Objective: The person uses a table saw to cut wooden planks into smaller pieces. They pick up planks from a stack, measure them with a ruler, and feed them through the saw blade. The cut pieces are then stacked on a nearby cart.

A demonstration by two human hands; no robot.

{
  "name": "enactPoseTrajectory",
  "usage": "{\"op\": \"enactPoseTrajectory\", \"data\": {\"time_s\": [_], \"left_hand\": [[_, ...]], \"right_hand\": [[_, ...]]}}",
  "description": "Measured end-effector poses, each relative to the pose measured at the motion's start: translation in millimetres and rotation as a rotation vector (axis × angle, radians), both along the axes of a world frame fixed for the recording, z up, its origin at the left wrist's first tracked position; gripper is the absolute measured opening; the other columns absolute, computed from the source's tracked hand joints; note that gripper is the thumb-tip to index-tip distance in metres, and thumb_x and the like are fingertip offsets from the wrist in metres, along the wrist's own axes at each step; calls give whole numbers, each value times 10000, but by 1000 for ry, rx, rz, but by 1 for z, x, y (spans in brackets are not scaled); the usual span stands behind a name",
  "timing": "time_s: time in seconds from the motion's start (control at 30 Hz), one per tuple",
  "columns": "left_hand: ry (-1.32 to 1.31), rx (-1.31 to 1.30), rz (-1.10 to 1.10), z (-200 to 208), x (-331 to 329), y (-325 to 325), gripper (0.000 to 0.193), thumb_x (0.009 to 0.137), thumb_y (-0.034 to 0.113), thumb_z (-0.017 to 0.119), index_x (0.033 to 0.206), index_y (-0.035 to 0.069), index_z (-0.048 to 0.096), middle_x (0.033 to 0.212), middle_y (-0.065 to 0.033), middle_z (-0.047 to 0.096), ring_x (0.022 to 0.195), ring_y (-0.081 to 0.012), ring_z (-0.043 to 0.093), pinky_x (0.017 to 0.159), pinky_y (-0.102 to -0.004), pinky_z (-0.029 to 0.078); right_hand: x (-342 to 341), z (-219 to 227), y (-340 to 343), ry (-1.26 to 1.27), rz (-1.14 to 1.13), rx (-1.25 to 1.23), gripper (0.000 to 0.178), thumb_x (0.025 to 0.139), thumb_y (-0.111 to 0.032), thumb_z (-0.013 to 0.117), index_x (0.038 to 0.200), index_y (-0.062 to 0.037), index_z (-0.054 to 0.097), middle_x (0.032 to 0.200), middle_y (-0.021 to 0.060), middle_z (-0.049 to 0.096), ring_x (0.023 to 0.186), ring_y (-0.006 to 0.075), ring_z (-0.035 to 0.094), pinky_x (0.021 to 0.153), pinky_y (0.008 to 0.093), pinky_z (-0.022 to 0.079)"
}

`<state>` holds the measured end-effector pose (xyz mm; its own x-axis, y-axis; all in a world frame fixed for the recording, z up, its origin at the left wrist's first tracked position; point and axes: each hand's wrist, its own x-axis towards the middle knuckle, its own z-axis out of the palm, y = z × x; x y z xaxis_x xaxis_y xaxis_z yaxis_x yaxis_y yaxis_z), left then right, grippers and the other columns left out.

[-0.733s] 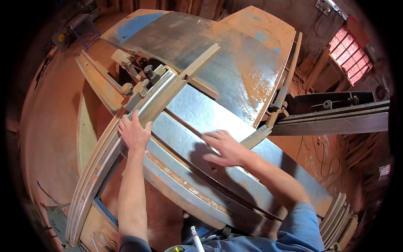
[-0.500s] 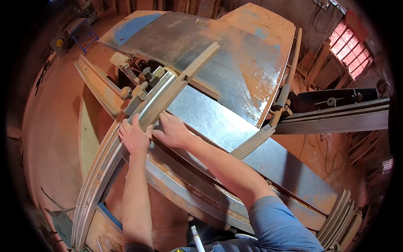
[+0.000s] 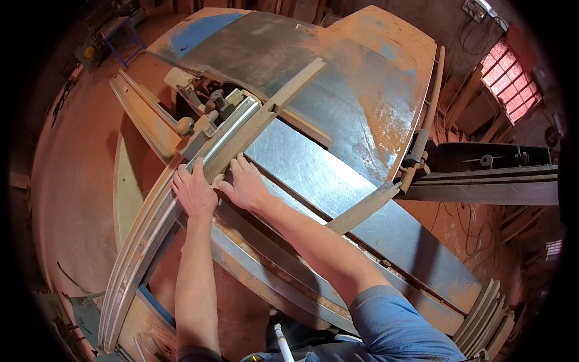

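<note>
A long wooden strip [image 3: 259, 114] with a notch in its edge lies against the silver metal fence [image 3: 236, 120] of a table saw. My left hand [image 3: 196, 192] is at the strip's near end, fingers over the fence edge and thumb by the wood. Beside it, my right hand [image 3: 246, 186] presses its closed fingers against the strip's right side, its thumb near the end. What the fingertips touch underneath is partly hidden. Farther right, a second wooden strip [image 3: 365, 208] lies across the bright metal sliding table [image 3: 301, 160].
The wide saw table [image 3: 338, 78], dusty and partly blue, stretches away behind. Several wooden strips [image 3: 482, 317] are stacked at the lower right. A long metal rail [image 3: 482, 190] juts out at the right. A cigarette [image 3: 282, 344] shows at the lower edge.
The whole view has shifted slightly, so the table and strips sit a little farther right. My right fingers have moved slightly up along the strip. My left hand stays at its end.
</note>
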<state>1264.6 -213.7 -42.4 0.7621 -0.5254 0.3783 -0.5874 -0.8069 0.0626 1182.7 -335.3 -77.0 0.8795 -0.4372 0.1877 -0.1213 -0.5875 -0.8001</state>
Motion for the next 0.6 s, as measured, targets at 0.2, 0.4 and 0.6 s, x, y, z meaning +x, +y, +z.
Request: {"op": "enactPoseTrajectory", "data": {"time_s": [0.2, 0.4, 0.6], "left_hand": [[11, 1, 0, -2, 3, -3, 674, 764, 429, 819, 1331, 158, 575, 1256, -189, 512, 1227, -381, 464, 1052, -506, 343], [-16, -31, -9, -9, 10, 0, 657, 754, 394, 823, 1313, 154, 576, 1222, -186, 530, 1202, -385, 481, 1033, -502, 359], [71, -22, 0, -2, 5, -10, 681, 741, 405, 830, 1321, 147, 586, 1280, -211, 502, 1232, -395, 458, 1065, -522, 337]], "right_hand": [[5, -11, -2, -10, 0, -31, 795, 899, -475, 607, 1339, 164, 435, 1459, 433, 355, 1359, 541, 381, 1163, 530, 293], [7, -6, -3, 21, 25, -15, 785, 901, -468, 602, 1341, 161, 437, 1444, 436, 368, 1341, 537, 398, 1148, 525, 310], [-15, 9, -20, -144, 145, -138, 643, 886, -332, 661, 1294, 129, 476, 1415, 369, 437, 1302, 499, 444, 1111, 505, 356]]}}
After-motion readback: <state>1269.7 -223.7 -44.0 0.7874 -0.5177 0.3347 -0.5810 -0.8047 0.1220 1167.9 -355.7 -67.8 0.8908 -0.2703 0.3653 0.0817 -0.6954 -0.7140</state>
